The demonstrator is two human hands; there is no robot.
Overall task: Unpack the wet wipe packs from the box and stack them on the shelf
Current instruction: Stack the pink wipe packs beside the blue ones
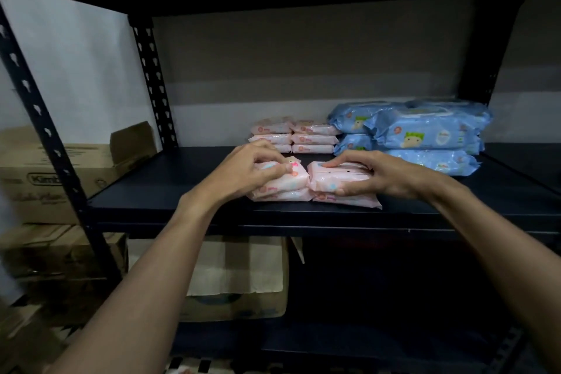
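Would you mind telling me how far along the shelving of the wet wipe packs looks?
Done: small pink plastic wipe packs sit in two piles at the back of the black metal shelf, beside large blue packs. In hand: the left hand grips the front left pink pile, the right hand the front right pink pile. Left: unclear; the open cardboard box below hides its contents.

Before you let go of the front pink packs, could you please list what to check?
1. The left hand holds the left stack: ok.
2. The right hand holds the right stack: ok.
3. Both stacks rest on the shelf: ok.
4. Stacks touch side by side: ok.
5. Gap to the rear packs: ok.
6. Packs left in the box below: cannot tell.
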